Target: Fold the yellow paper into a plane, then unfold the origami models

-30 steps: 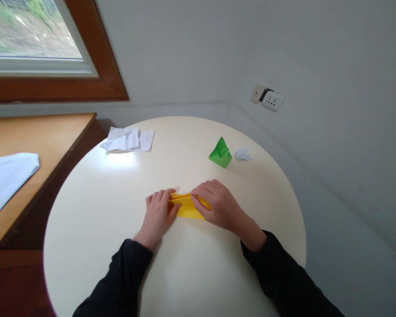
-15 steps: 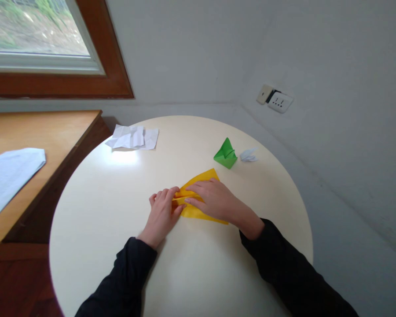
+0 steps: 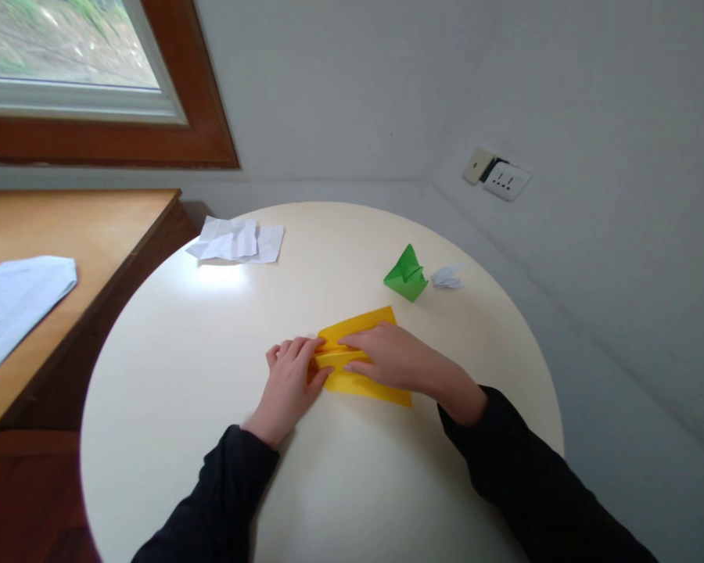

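Note:
A yellow folded paper (image 3: pixel 367 385) lies on the white round table (image 3: pixel 170 375), with a raised crease running along its middle. My left hand (image 3: pixel 289 385) grips the paper's left end, thumb on the near side and fingers on the far side. My right hand (image 3: pixel 396 356) lies over the right part, its thumb and fingertips closed about the middle crease. The palm hides part of the paper's right side. Beyond it stand a green folded paper piece (image 3: pixel 407 280) and a small white folded paper piece (image 3: pixel 447 277).
Creased white sheets (image 3: pixel 228 241) lie at the table's far left edge. A wooden desk (image 3: pixel 111 227) on the left carries a pale blue-white cloth-like item (image 3: pixel 17 305). Behind are a window frame (image 3: pixel 211 117) and a wall socket (image 3: pixel 506 181).
My right hand has slid slightly right along the crease. The yellow paper's wings look flatter and straighter. My left hand keeps its hold on the left end. The view has shifted slightly.

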The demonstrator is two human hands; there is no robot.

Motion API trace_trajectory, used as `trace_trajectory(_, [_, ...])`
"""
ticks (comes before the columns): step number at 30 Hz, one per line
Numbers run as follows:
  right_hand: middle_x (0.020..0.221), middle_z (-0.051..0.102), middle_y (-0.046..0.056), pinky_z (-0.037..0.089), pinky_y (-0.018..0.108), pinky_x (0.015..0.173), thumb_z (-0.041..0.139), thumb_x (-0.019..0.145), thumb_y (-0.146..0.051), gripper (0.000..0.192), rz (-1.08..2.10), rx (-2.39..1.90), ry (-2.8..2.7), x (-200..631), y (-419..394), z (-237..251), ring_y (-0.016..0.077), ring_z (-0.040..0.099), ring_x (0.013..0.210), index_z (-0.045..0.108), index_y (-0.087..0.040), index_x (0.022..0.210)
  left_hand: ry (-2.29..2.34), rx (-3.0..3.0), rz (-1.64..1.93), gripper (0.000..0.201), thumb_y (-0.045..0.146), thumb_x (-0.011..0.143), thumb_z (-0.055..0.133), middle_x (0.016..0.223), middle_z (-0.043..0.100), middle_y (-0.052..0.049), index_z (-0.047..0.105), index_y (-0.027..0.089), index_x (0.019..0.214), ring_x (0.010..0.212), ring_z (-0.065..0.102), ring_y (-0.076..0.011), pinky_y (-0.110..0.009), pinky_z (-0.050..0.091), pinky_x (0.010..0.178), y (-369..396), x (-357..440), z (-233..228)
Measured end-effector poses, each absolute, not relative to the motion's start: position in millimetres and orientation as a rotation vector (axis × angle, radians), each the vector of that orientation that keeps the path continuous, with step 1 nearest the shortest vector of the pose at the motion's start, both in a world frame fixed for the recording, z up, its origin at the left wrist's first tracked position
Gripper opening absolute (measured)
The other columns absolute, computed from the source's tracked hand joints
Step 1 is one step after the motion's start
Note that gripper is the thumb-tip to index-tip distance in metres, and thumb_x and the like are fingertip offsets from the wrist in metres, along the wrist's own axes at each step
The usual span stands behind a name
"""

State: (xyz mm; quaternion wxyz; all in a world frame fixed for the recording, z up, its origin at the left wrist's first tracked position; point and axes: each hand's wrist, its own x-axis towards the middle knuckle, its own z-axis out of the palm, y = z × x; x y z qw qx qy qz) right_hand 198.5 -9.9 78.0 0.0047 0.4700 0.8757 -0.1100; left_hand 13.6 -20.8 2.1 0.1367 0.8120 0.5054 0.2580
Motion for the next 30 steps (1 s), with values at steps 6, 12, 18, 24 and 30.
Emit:
trace_trajectory(6, [0.108, 0.069, 0.009, 0.045, 0.034, 0.086, 0.046, 0.087, -0.014, 0.030, -0.400, 1.464, 2.751, 208, -18, 66, 0.0215, 0.063, 0.098, 0.063, -0.017, 0.112, 1.434, 2.392, 0.767, 0.035, 0.030, 0.080, 0.060, 0.117, 0.058, -0.008, 0.053, 0.022, 0.114, 0.104, 0.048, -0.0256, -0.043, 0.032, 0.089, -20, 13, -1])
trace_trajectory(12, [0.104, 0.069, 0.009, 0.044, 0.034, 0.084, 0.047, 0.085, -0.009, 0.027, -0.349, 1.529, 2.763, 209, -21, 57, 0.0211, 0.063, 0.094, 0.066, -0.015, 0.103, 1.444, 2.385, 0.775, 0.028, 0.033, 0.084, 0.052, 0.124, 0.054, -0.010, 0.056, 0.022, 0.110, 0.110, 0.046, -0.0269, -0.047, 0.031, 0.093, -21, 13, 3])
trace_trajectory(18, [0.087, 0.071, 0.008, 0.040, 0.030, 0.073, 0.047, 0.085, -0.007, 0.022, -0.204, 1.613, 2.738, 210, -20, 53, 0.0195, 0.065, 0.081, 0.066, -0.015, 0.091, 1.370, 2.404, 0.699, 0.025, 0.032, 0.084, 0.050, 0.124, 0.056, -0.008, 0.057, 0.024, 0.106, 0.118, 0.045, -0.0258, -0.054, 0.013, 0.104, -21, 10, 12])
trace_trajectory(24, [0.090, 0.071, 0.007, 0.037, 0.030, 0.073, 0.046, 0.085, -0.007, 0.022, -0.116, 1.686, 2.723, 212, -21, 53, 0.0194, 0.063, 0.082, 0.063, -0.016, 0.094, 1.370, 2.400, 0.689, 0.018, 0.028, 0.081, 0.053, 0.105, 0.066, -0.004, 0.057, 0.025, 0.099, 0.110, 0.051, -0.0239, -0.052, 0.014, 0.103, -18, 9, 10])
trace_trajectory(30, [0.091, 0.070, 0.006, 0.035, 0.031, 0.076, 0.047, 0.089, -0.016, 0.016, -0.106, 1.689, 2.726, 204, -23, 52, 0.0193, 0.062, 0.087, 0.063, -0.018, 0.093, 1.380, 2.346, 0.677, 0.013, 0.020, 0.081, 0.049, 0.095, 0.068, -0.002, 0.056, 0.024, 0.090, 0.097, 0.057, -0.0209, -0.048, 0.020, 0.099, -17, 9, 10])
